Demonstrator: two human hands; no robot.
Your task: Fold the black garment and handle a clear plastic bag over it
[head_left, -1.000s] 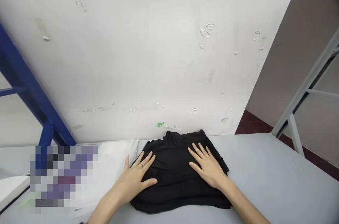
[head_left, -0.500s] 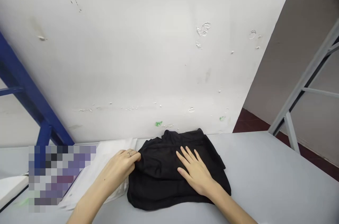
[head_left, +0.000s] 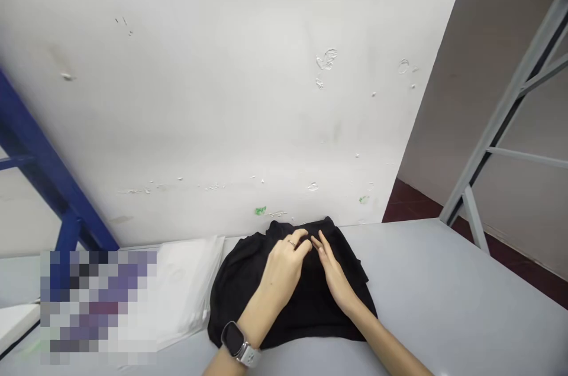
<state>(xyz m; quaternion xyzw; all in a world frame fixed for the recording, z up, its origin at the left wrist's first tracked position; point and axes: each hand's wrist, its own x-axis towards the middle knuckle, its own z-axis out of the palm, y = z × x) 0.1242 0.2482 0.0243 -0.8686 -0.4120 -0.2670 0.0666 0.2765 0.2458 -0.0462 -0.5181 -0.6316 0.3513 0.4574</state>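
Black garment (head_left: 248,299) folded, flat on grey table (head_left: 444,293), directly under both hands. Left hand (head_left: 284,263) palm down on cloth, fingers curled, tips pinching fabric near far edge; ring on one finger, watch (head_left: 235,341) on wrist. Right hand (head_left: 332,272) just beside left, fingers nearly straight, flat on cloth, tips touching left fingertips; grips nothing. White folded cloth (head_left: 186,287) left of left hand, touching garment edge. White wall (head_left: 222,127) just beyond fingertips.
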